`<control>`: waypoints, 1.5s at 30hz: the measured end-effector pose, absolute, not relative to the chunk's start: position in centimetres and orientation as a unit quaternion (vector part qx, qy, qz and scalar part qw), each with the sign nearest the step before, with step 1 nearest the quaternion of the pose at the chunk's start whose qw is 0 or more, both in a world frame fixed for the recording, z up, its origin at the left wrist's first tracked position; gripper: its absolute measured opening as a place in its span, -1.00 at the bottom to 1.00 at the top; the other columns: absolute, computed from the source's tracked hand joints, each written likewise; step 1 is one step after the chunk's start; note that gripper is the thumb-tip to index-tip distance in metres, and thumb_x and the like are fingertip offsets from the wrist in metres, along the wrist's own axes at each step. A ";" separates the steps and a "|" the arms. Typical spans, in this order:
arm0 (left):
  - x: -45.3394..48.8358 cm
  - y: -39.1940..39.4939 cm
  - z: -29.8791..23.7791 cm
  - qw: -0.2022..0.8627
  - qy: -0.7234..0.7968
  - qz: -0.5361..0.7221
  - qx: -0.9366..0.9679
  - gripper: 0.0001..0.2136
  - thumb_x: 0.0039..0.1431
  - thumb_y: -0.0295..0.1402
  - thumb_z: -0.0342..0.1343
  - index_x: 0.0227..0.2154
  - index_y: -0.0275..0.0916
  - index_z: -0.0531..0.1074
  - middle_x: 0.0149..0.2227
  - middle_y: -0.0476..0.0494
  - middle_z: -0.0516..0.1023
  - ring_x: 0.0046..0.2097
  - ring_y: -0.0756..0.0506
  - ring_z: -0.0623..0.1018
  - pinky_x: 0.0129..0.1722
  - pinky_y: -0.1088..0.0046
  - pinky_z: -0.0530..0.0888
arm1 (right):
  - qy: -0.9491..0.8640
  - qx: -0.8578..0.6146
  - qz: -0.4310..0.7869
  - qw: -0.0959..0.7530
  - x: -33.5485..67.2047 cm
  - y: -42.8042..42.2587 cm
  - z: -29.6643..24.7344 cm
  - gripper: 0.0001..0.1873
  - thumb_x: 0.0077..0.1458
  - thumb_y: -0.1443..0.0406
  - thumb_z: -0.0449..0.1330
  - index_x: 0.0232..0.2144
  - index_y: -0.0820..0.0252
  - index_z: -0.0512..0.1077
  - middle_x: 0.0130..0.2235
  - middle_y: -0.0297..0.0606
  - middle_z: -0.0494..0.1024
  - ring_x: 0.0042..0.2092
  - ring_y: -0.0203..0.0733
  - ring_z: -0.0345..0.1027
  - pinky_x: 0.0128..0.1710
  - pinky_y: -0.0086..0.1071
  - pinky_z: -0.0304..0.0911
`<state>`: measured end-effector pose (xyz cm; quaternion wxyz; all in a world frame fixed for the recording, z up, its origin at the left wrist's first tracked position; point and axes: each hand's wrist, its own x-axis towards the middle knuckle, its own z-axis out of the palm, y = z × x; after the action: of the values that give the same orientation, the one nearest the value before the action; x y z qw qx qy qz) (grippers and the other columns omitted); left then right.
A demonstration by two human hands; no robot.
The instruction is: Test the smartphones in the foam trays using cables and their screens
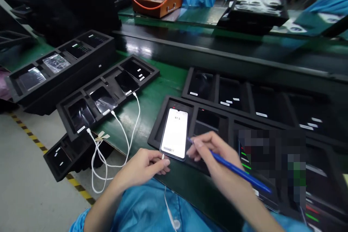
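Note:
A phone (174, 133) with a lit white screen lies in the left slot of a black foam tray (157, 130) in front of me. My left hand (144, 168) pinches the plug of a white cable (166, 203) just below the phone's bottom edge. My right hand (210, 152) grips a blue pen (239, 174), its fingertips touching the phone's lower right corner.
More black trays (108, 90) of dark phones lie to the left, three white cables (127, 134) plugged into them. A further tray (258, 98) sits behind. A conveyor belt (217, 47) runs beyond. Workers in blue coats stand past it, beside an orange wooden fixture (156, 1).

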<state>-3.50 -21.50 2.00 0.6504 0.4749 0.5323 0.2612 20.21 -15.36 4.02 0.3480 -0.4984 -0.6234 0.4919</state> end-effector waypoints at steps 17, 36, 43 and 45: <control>-4.3 -20.4 1.1 0.549 0.582 0.251 0.546 -0.43 0.44 0.13 0.07 -0.49 -0.24 0.58 -0.46 -0.14 0.69 -0.45 -0.07 0.60 -0.43 0.50 0.48 | -0.627 -0.522 0.383 0.434 18.3 -17.7 0.2 -0.42 0.42 0.02 0.28 -0.58 0.08 0.24 -0.61 -0.44 0.31 -0.56 -0.32 0.28 -0.50 -0.41 0.19; -3.9 -20.6 -0.9 0.323 0.627 0.493 0.509 -0.57 0.48 -0.07 0.15 -0.48 -0.19 0.58 -0.65 0.03 0.47 -0.59 -0.02 0.48 -0.47 0.47 0.46 | -0.549 -0.517 0.439 0.489 18.6 -18.1 0.3 -0.62 0.33 -0.01 0.38 -0.36 0.09 0.46 -0.56 -0.43 0.48 -0.59 -0.31 0.38 -0.61 -0.50 0.29; -3.3 -18.8 -0.7 0.175 0.615 0.483 0.598 -0.80 0.46 -0.22 0.22 0.02 -0.13 0.61 0.12 -0.24 0.64 0.20 -0.23 0.61 0.25 0.14 0.53 | -0.687 -0.469 0.292 0.472 19.1 -17.5 0.6 -0.73 0.57 0.21 0.07 0.11 0.02 0.54 0.04 -0.19 0.70 0.04 -0.12 0.64 0.03 -0.24 0.57; -2.8 -18.3 -0.8 0.219 0.620 0.450 0.604 -0.71 0.50 -0.20 0.16 0.17 -0.12 0.54 0.31 -0.30 0.53 0.34 -0.27 0.53 0.35 0.04 0.47 | -0.735 -0.451 0.241 0.445 19.2 -17.0 0.5 -0.73 0.55 0.24 0.10 0.17 0.00 0.49 0.14 -0.17 0.66 0.20 -0.05 0.55 0.18 -0.13 0.50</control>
<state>-2.80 -18.35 -0.82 0.2189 0.6039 0.6203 0.4502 19.22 -16.99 0.55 0.4452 -0.4511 -0.7350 0.2409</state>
